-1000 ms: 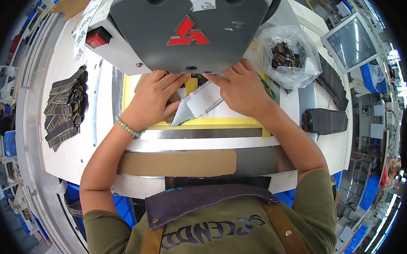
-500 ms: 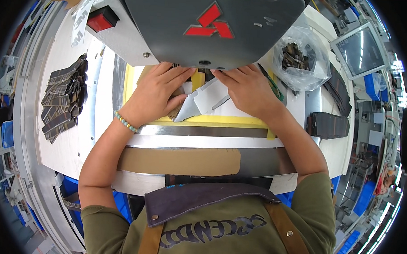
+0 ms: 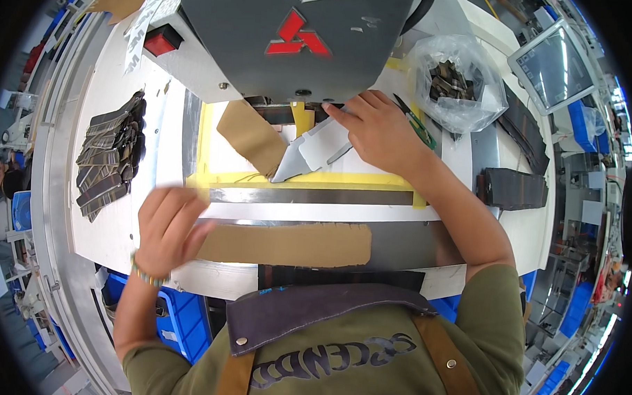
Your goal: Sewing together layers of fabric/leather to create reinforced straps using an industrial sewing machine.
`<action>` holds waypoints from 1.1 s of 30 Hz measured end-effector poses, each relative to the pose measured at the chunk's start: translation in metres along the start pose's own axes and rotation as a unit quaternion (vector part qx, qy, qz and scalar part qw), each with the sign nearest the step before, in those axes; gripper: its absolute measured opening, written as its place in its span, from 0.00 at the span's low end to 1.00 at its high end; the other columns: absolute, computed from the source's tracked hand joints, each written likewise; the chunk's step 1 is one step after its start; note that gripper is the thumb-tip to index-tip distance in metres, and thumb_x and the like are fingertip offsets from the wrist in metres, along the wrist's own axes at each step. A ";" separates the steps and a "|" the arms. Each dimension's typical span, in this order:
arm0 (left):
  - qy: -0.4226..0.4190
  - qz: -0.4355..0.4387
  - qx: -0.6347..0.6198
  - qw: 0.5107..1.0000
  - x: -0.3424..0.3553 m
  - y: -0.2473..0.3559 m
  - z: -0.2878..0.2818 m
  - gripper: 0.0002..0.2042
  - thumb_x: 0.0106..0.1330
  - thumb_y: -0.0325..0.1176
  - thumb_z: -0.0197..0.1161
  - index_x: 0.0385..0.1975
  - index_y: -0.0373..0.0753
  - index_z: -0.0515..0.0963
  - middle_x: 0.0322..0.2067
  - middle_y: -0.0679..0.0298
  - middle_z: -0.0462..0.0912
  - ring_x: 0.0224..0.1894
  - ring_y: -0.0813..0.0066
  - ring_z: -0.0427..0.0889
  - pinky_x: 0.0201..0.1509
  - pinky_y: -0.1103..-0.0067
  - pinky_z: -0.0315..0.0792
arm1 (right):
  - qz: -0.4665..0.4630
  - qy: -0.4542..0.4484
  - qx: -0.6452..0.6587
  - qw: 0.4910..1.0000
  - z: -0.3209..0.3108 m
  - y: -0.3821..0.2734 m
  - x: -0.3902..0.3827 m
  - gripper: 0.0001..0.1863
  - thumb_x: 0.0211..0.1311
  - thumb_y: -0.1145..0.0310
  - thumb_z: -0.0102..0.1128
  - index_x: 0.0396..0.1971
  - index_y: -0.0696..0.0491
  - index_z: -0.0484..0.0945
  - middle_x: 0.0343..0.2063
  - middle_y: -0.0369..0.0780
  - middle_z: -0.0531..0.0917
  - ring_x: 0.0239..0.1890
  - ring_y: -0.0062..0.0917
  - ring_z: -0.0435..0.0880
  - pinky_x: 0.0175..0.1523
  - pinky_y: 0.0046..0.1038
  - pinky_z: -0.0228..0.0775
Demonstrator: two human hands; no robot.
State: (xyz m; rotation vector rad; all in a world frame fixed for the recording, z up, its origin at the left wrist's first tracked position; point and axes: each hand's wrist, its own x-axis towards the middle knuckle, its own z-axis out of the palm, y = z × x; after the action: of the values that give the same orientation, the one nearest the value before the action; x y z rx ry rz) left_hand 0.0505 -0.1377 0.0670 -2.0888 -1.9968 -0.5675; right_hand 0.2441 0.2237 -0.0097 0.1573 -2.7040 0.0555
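Head view: left hand (image 3: 169,231) has left the machine (image 3: 352,66), right hand (image 3: 384,134) stays.
Left: blurred, loosely open, nothing visible in it, nearer the wearer than the machine. Right: fingertips at machine's front edge, can't tell grip. Striped cloth (image 3: 280,114) pokes from under that edge; only right hand's there now.

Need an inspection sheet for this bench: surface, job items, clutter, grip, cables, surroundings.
Surface: white table, yellow tape around the middle.
Job's things: brown cardboard piece left of grey-white plate, both near the machine head.
Clutter: patterned pieces piled left; clear bag of scraps right, green-handled tool near it.
Grip: left hand blurred, near the front, hold unclear; right hand by the machine head's lower edge, contact unclear.
Cables: dark cable or hose beside the machine head.
Surroundings: screen upper right; blue bin lower left.
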 end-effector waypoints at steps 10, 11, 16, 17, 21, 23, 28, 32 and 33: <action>-0.268 -0.219 -0.164 0.924 -0.284 0.123 0.086 0.14 0.56 0.31 0.69 0.43 0.36 0.83 0.41 0.50 0.83 0.46 0.49 0.86 0.48 0.60 0.80 | -0.011 -0.013 -0.036 0.999 0.007 0.000 0.002 0.27 0.58 0.75 0.69 0.61 0.54 0.85 0.58 0.39 0.82 0.60 0.35 0.82 0.64 0.38 0.78; -0.217 -0.250 -0.118 0.936 -0.293 0.119 0.106 0.17 0.60 0.31 0.67 0.49 0.35 0.83 0.46 0.47 0.84 0.52 0.44 0.84 0.56 0.57 0.78 | -0.005 -0.032 -0.038 0.999 0.006 0.000 0.001 0.28 0.59 0.76 0.69 0.63 0.53 0.84 0.60 0.39 0.80 0.61 0.35 0.82 0.64 0.39 0.78; -0.115 -0.312 -0.064 0.941 -0.309 0.076 0.192 0.20 0.77 0.38 0.60 0.64 0.39 0.82 0.64 0.47 0.83 0.68 0.45 0.79 0.73 0.52 0.70 | -0.026 -0.034 -0.057 0.997 0.005 -0.005 0.012 0.25 0.62 0.74 0.68 0.61 0.54 0.86 0.56 0.39 0.84 0.58 0.32 0.84 0.60 0.36 0.81; -0.112 -0.310 -0.069 0.942 -0.303 0.080 0.199 0.20 0.77 0.38 0.60 0.64 0.39 0.82 0.64 0.47 0.83 0.68 0.45 0.79 0.73 0.52 0.70 | -0.018 -0.042 -0.063 0.997 0.004 -0.002 0.008 0.25 0.62 0.75 0.67 0.61 0.53 0.86 0.56 0.39 0.84 0.57 0.32 0.84 0.59 0.36 0.82; -0.167 -0.269 -0.121 0.941 -0.238 0.045 0.209 0.20 0.77 0.39 0.59 0.65 0.39 0.81 0.64 0.48 0.82 0.68 0.46 0.78 0.74 0.52 0.70 | 0.000 -0.099 -0.064 0.993 -0.005 -0.003 0.008 0.27 0.63 0.76 0.65 0.64 0.50 0.86 0.61 0.39 0.81 0.57 0.32 0.83 0.62 0.35 0.80; -0.197 -0.243 -0.146 0.938 -0.222 0.048 0.206 0.21 0.78 0.39 0.59 0.65 0.39 0.81 0.65 0.48 0.82 0.69 0.46 0.78 0.74 0.52 0.70 | 0.003 -0.102 -0.077 0.992 -0.006 -0.002 0.006 0.27 0.64 0.76 0.65 0.64 0.48 0.86 0.61 0.39 0.81 0.55 0.34 0.84 0.60 0.35 0.80; -0.274 -0.185 -0.203 0.922 -0.175 0.081 0.200 0.21 0.79 0.40 0.58 0.66 0.40 0.81 0.66 0.49 0.81 0.69 0.48 0.78 0.75 0.53 0.69 | 0.026 -0.111 -0.046 0.992 -0.009 -0.003 0.009 0.28 0.65 0.78 0.63 0.65 0.46 0.86 0.62 0.40 0.82 0.53 0.36 0.85 0.60 0.36 0.81; -0.335 -0.137 -0.246 0.899 -0.145 0.108 0.190 0.21 0.79 0.41 0.57 0.66 0.40 0.80 0.66 0.49 0.81 0.70 0.49 0.78 0.75 0.53 0.69 | 0.025 -0.077 -0.012 0.997 -0.008 -0.005 0.004 0.27 0.62 0.80 0.61 0.62 0.48 0.88 0.58 0.42 0.84 0.57 0.36 0.85 0.59 0.39 0.81; -0.350 -0.127 -0.256 0.892 -0.142 0.112 0.185 0.21 0.80 0.41 0.57 0.67 0.40 0.80 0.67 0.50 0.81 0.70 0.49 0.78 0.75 0.53 0.69 | 0.023 -0.075 -0.011 0.997 -0.007 -0.005 0.004 0.27 0.62 0.80 0.61 0.62 0.48 0.88 0.58 0.42 0.84 0.57 0.36 0.85 0.59 0.39 0.81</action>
State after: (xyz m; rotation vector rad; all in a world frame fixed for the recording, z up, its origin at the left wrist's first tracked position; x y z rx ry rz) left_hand 0.1842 -0.2020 -0.1442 -2.6298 -2.7958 -0.4514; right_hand 0.2441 0.2183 -0.0021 0.0966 -2.8576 0.0280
